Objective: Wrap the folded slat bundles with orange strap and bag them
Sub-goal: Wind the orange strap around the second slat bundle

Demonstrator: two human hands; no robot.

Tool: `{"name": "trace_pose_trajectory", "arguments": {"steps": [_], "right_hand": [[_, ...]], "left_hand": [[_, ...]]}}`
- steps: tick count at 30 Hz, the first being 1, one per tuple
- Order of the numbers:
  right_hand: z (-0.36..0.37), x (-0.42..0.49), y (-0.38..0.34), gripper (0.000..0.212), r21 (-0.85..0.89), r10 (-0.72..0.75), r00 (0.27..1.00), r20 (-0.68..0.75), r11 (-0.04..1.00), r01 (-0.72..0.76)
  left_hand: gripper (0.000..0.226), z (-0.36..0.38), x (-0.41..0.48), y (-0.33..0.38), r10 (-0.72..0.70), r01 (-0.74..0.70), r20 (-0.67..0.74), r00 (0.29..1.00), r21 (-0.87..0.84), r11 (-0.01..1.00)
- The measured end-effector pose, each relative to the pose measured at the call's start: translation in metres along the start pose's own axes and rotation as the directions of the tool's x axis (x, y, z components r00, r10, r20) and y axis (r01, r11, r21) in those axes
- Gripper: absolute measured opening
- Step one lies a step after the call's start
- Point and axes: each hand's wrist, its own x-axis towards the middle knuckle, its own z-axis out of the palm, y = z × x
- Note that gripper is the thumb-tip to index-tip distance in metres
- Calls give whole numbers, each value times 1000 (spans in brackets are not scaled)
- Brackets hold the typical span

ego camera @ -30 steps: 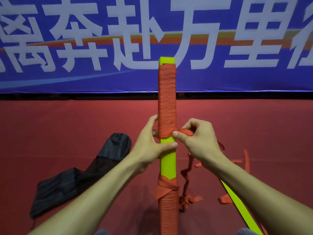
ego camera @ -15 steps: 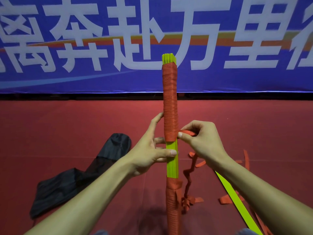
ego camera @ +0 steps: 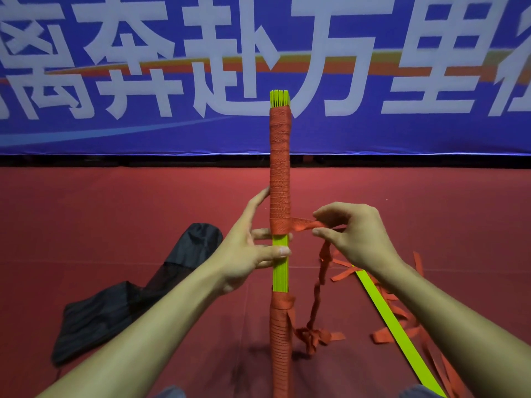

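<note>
Upright at centre, the bundle [ego camera: 280, 173] is wrapped top and bottom with its middle bare, the left hand [ego camera: 244, 254] clasping it, right hand [ego camera: 356, 237] fingers pinching the strap [ego camera: 304, 224] beside it; the bag [ego camera: 129, 297] lies unfilled, left.

Big white characters run across the blue banner [ego camera: 402, 133] at the back: 奔赴万里 reads clearly. One more character sits at each end, both cut off, and the left one looks like 离.

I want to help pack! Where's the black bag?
In the head view, the black bag lies on the red floor on the person's left, left of the upright slat bundle.
</note>
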Motion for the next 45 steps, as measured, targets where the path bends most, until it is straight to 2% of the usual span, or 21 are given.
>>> {"name": "trace_pose_trajectory", "arguments": {"steps": [3, 7, 13, 15, 20, 22, 24, 26, 31, 34, 37, 41, 45], "right_hand": [[-1, 0, 2, 28, -42, -60, 996, -64, 997, 57], [-1, 0, 6, 23, -121, -155, 985, -82, 982, 144], [-3, -1, 12, 32, -168, -236, 972, -1, 958, 232], [-1, -1, 12, 34, -145, -218, 975, 30, 965, 220], [1, -3, 10, 41, 107, -11, 992, 124, 994, -2], [0, -4, 7, 39, 284, 29, 987, 157, 956, -73], [-2, -5, 4, 35, 441, 72, 989, 129, 889, -122], [-1, -4, 2, 32, 516, 90, 991, 96, 847, -127], [2, -1, 6, 27, 355, 114, 993, 19, 928, -113], [5, 2, 14, 25, 235, 166, 986, 36, 957, -170], [6, 3, 13, 12, 94, 189, 981, 54, 977, -193], [7, 2, 2, 21, 80, 197, 980, 39, 976, -200], [11, -1, -12, 31, 161, 193, 981, 25, 968, -194]], "left_hand": [[98, -1, 0, 0, -5, 5, -3, 1000, -5, 1000], [98, -2, 1, 1, -12, 12, -7, 1000, -7, 1000], [96, -4, 2, 0, -9, 9, -22, 1000, -17, 1000], [96, -4, 2, 1, -10, 10, -24, 1000, -15, 1000], [96, -5, 1, 0, -11, 11, -29, 1000, 9, 1000], [96, -6, 1, 0, -8, 9, -39, 999, 20, 1000], [96, -7, 2, -1, -5, 6, -48, 999, 22, 1000], [96, -7, 2, -2, -5, 6, -57, 998, 16, 1000], [96, -4, 3, -2, 16, -14, -89, 996, 21, 1000], [98, -1, 2, -1, 27, -18, -128, 991, 71, 997], [99, 3, 2, -1, 35, -14, -157, 987, 128, 992], [100, 5, 5, -1, 61, -19, -190, 980, 211, 977], [100, 8, 7, 0, 93, -24, -225, 970, 292, 956]]}}
